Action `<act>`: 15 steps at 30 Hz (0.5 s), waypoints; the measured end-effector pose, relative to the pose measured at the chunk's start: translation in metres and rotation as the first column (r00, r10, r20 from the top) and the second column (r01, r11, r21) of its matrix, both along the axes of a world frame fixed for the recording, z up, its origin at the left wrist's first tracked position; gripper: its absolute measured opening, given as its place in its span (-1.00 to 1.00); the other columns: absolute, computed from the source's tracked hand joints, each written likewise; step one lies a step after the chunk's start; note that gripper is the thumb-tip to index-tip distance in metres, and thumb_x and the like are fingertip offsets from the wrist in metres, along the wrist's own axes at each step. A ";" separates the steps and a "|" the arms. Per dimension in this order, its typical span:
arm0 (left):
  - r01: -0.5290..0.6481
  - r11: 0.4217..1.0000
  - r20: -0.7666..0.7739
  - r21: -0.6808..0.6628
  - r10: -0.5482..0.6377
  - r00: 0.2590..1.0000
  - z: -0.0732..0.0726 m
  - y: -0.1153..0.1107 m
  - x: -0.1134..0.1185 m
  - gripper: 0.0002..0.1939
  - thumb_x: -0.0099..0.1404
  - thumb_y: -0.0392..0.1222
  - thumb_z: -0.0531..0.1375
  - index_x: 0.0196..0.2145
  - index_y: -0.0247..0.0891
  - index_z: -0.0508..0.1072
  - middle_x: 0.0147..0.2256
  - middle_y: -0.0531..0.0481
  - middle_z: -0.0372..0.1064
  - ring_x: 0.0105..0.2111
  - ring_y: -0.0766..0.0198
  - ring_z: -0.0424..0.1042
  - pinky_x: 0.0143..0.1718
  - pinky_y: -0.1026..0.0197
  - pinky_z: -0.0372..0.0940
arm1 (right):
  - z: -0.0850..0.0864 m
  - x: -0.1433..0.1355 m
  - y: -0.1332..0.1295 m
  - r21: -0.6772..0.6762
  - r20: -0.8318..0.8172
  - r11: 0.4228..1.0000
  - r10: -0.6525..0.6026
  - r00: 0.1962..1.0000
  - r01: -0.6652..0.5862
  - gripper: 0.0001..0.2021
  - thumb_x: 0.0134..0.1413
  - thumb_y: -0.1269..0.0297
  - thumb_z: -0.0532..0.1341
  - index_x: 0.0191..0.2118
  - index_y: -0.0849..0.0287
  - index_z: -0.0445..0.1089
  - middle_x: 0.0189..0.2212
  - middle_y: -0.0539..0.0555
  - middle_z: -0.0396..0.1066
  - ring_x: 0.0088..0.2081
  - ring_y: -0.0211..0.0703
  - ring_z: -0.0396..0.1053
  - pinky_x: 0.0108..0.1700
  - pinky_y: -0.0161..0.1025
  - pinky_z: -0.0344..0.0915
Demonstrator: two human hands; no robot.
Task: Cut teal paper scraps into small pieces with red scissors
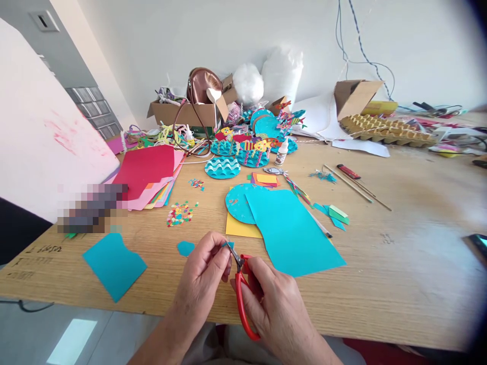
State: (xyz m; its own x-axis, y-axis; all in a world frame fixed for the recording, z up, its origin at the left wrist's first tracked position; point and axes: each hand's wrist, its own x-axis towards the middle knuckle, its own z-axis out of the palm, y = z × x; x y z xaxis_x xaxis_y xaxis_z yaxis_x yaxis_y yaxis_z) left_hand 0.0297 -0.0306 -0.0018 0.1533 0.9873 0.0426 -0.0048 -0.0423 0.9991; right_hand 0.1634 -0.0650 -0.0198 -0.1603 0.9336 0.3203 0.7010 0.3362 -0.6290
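Between thumb and fingers, my left hand (205, 271) pinches a small piece of turquoise paper (229, 245), mostly hidden by the fingertips. My right hand (272, 294) grips red-handled scissors (239, 289), whose blade tips meet that piece. A larger turquoise sheet (300, 233) with a curved cut edge lies just beyond my right hand. It overlaps a round turquoise disc (239, 203) and a yellow sheet (239, 227). A small rounded turquoise cutout (185, 248) rests left of my fingers, and a turquoise offcut (114, 266) lies farther left.
Confetti dots (180, 214) and a stack of coloured paper (146, 172) lie at left. Decorated turquoise paper crafts (253, 156) and a glue bottle (281, 152) stand farther back. Thin sticks (357, 187) and an egg tray (384, 130) are at right. A cardboard box (182, 111) stands behind.
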 end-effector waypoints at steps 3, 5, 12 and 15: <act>0.028 1.000 -0.027 0.010 -0.027 0.999 -0.001 0.000 -0.003 -0.87 0.29 -0.20 0.04 -0.41 -0.21 0.31 -0.57 0.14 0.18 -0.55 0.39 0.19 -0.50 0.35 0.15 | 0.001 0.001 0.000 -0.011 -0.001 1.000 0.005 1.000 -0.005 -0.82 0.15 0.29 0.02 -0.48 0.12 0.14 -0.63 -0.04 0.28 -0.62 -0.26 0.21 -0.54 -0.35 0.03; 0.046 0.999 -0.033 0.014 -0.045 0.998 -0.002 0.000 -0.004 -0.86 0.30 -0.20 0.03 -0.42 -0.21 0.30 -0.58 0.15 0.16 -0.55 0.39 0.18 -0.49 0.36 0.15 | 0.001 0.001 0.000 -0.018 -0.002 1.000 0.008 1.000 -0.008 -0.82 0.15 0.29 0.01 -0.48 0.12 0.14 -0.63 -0.04 0.27 -0.62 -0.26 0.20 -0.55 -0.35 0.03; 0.083 0.996 -0.019 0.016 -0.083 0.996 -0.004 0.002 -0.006 -0.84 0.31 -0.18 0.04 -0.43 -0.21 0.29 -0.58 0.16 0.13 -0.56 0.40 0.16 -0.51 0.37 0.14 | 0.000 0.002 -0.001 -0.052 -0.008 0.999 0.009 1.000 -0.009 -0.79 0.17 0.27 -0.01 -0.50 0.10 0.10 -0.65 -0.07 0.23 -0.64 -0.27 0.16 -0.56 -0.36 0.01; 0.087 0.996 -0.021 0.017 -0.087 0.996 -0.004 0.002 -0.007 -0.83 0.32 -0.17 0.03 -0.42 -0.21 0.29 -0.57 0.17 0.14 -0.55 0.40 0.16 -0.50 0.37 0.14 | 0.001 0.003 -0.002 -0.069 -0.020 0.997 0.021 1.000 -0.022 -0.78 0.17 0.27 0.00 -0.51 0.10 0.08 -0.64 -0.07 0.23 -0.63 -0.28 0.15 -0.55 -0.36 0.01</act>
State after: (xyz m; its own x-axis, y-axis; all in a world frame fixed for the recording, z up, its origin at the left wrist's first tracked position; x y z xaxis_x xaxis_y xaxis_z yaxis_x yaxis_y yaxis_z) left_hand 0.0232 -0.0290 -0.0062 0.2398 0.9692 0.0559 0.0111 -0.0603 0.9981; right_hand 0.1660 -0.0669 -0.0192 -0.1748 0.9503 0.2578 0.6817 0.3057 -0.6647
